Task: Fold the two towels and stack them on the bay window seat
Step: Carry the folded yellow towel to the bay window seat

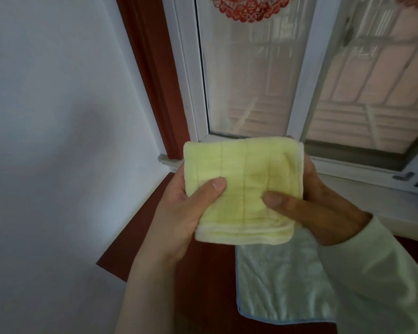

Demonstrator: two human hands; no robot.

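A small yellow towel (241,179) with a grid pattern is folded into a thick square and held up in the air in front of the window. My left hand (179,213) grips its left edge, thumb pressed on the front. My right hand (319,208) holds its right side, thumb on the front and fingers behind. Below, a pale blue-green towel (282,283) with a blue border lies flat on the dark red bay window seat (203,273), partly hidden by my right sleeve.
A white wall (58,141) stands close on the left. The window (251,80) with white frames and a red paper cutting rises behind the seat. A red-brown wooden trim runs along the window's left side.
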